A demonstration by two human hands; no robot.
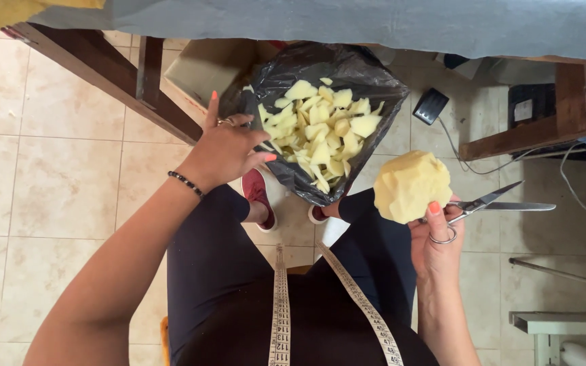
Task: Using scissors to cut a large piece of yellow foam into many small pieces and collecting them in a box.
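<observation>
My left hand (228,146) grips the near left rim of a black plastic bag (347,74) standing on the floor between my feet. The bag holds several pale yellow foam scraps (320,132). My right hand (435,237) holds a rounded yellow foam block (412,184) together with a pair of metal scissors (493,203), whose blades point right and look nearly closed. The block hangs over my right knee, just right of the bag.
A tape measure (281,305) hangs from my neck over dark clothes. A wooden table frame (147,85) with grey fabric (374,20) on top spans the upper view. A black foot pedal (431,106) and cables lie on the tiled floor at right. A cardboard box (205,68) stands behind the bag.
</observation>
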